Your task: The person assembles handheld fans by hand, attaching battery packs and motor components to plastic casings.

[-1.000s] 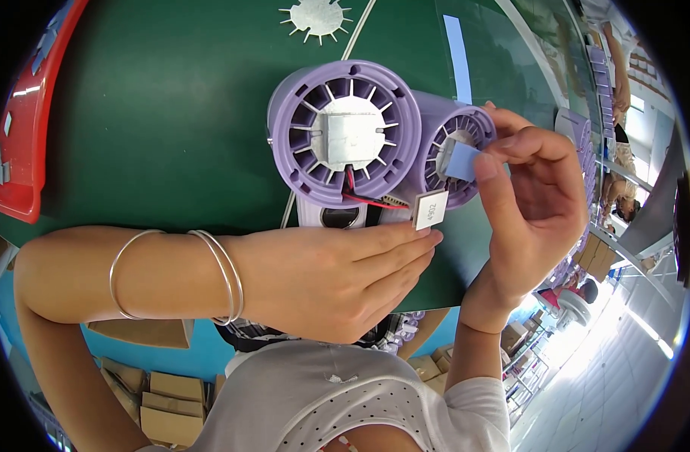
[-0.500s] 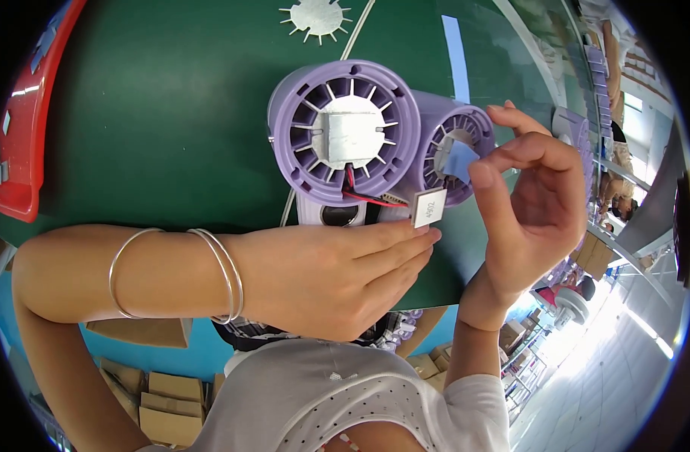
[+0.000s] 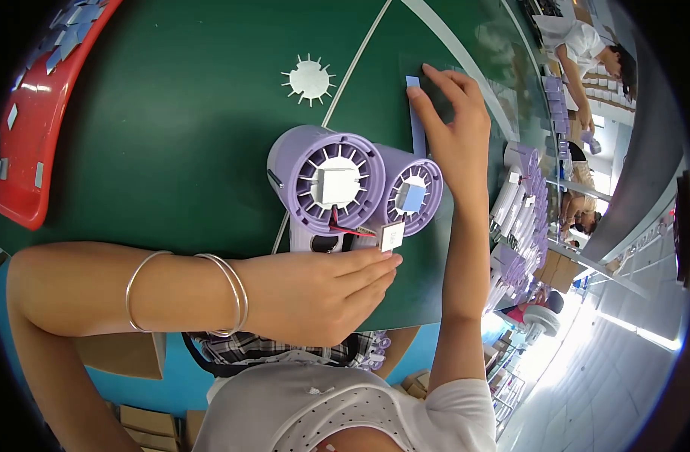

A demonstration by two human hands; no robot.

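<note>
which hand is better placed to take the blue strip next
Right, I'd judge: the right hand is at the far end of the blue strip, with thumb and index tips apart; whether they touch it is unclear. The left hand lies well away, by the small white square.

Over to the right, a co-worker (image 3: 580,41) in a white top leans forward. Purple-and-white units (image 3: 523,226) crowd together on that side, 1 brown carton (image 3: 557,270) beside them. Cardboard boxes (image 3: 151,429) sit low at left; the pale floor (image 3: 578,384) glares.
</note>
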